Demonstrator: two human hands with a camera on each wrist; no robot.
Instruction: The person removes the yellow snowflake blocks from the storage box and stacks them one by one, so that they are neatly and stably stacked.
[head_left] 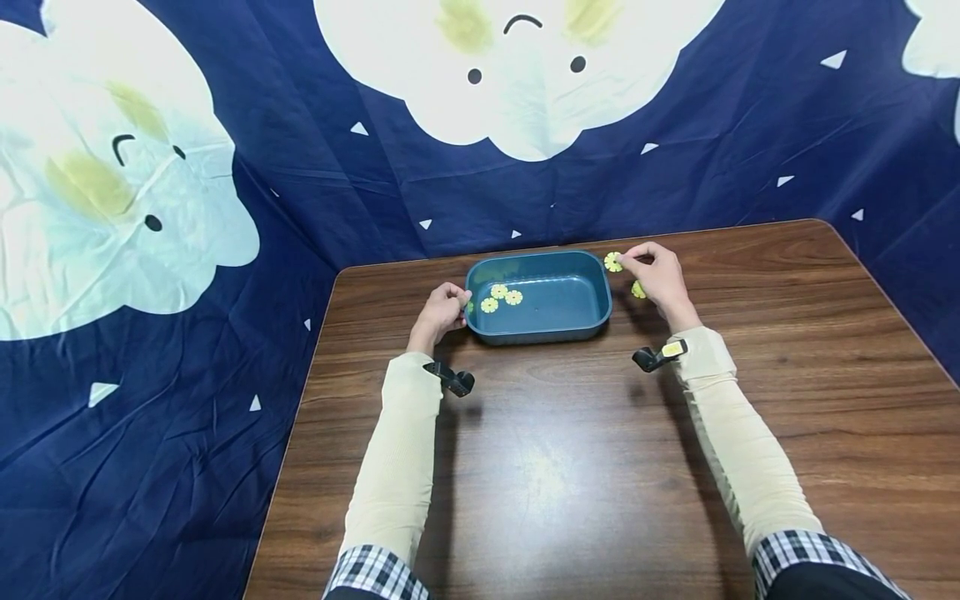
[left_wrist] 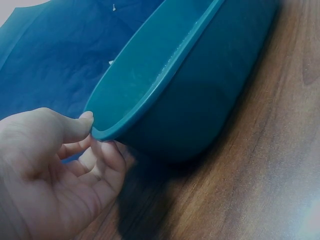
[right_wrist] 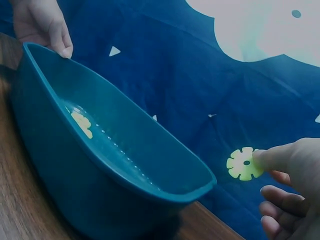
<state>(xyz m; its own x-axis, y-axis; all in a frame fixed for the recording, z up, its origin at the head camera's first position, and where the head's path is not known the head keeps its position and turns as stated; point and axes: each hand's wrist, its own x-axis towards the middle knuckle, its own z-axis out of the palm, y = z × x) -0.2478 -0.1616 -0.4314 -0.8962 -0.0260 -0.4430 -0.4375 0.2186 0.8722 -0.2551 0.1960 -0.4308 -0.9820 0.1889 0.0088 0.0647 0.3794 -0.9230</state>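
A teal plastic basin (head_left: pixel 551 332) stands on the table, and my left hand (head_left: pixel 442 312) pinches its left rim. In the left wrist view the thumb (left_wrist: pixel 80 128) lies over the rim with fingers beneath. My right hand (head_left: pixel 662 279) holds a yellow-green notched snowflake building disc (right_wrist: pixel 245 164) by its edge, between thumb and fingertips. That disc is just beyond the basin's right end, above the table. Several like discs (head_left: pixel 489 305) lie on the basin floor, toward its left side. Another disc (head_left: pixel 638 289) shows beside my right hand, partly covered by it.
The brown wood-grain table (head_left: pixel 540 467) ends just behind the basin. A dark blue cloth (head_left: pixel 292 192) with white clouds hangs behind it and along the left. Black wrist cameras (head_left: pixel 453 381) sit on both cream sleeves (head_left: pixel 401 450).
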